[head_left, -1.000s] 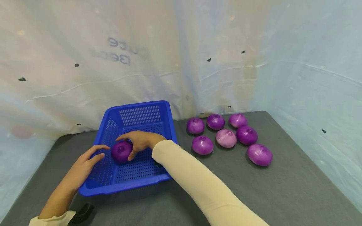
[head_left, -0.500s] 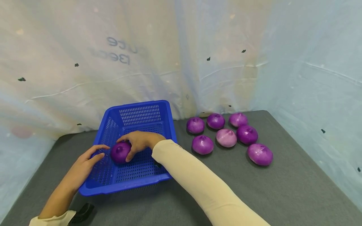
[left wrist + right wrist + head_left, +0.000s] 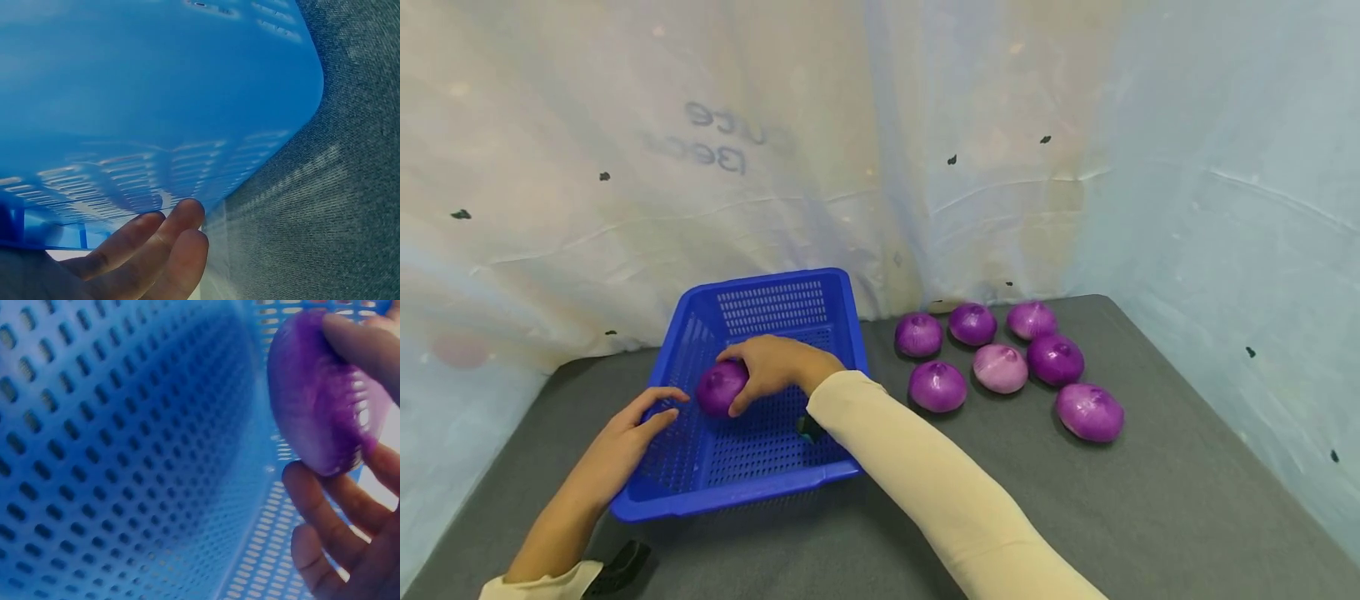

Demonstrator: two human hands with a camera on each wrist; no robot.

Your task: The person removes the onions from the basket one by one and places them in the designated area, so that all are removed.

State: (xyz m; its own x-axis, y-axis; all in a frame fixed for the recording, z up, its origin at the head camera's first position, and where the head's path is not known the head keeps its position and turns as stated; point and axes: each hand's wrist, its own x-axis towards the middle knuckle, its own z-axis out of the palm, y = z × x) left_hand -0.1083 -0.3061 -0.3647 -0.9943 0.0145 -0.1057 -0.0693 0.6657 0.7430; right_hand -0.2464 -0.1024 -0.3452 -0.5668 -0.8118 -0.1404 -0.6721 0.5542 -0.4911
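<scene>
My right hand [image 3: 775, 367] reaches into the blue plastic basket [image 3: 737, 498] and grips a purple onion [image 3: 718, 390] near its left side. In the right wrist view the thumb and fingers lie round the onion [image 3: 312, 394], and the perforated basket floor [image 3: 125, 444] shows beside it. My left hand [image 3: 625, 442] holds the basket's left rim, thumb and forefinger over the edge. From the left wrist view, the other fingers [image 3: 184, 256] lie along the outside of the slotted wall [image 3: 156, 125].
Several more onions [image 3: 937, 386] stand on the grey tabletop [image 3: 1165, 500] to the right of the basket, one of them paler pink [image 3: 1000, 367]. A translucent plastic sheet [image 3: 880, 150] hangs behind the table and along the right side.
My right hand has moved slightly up and away from me in the head view, carrying the onion with it. The left hand and the basket have stayed nearly in place.
</scene>
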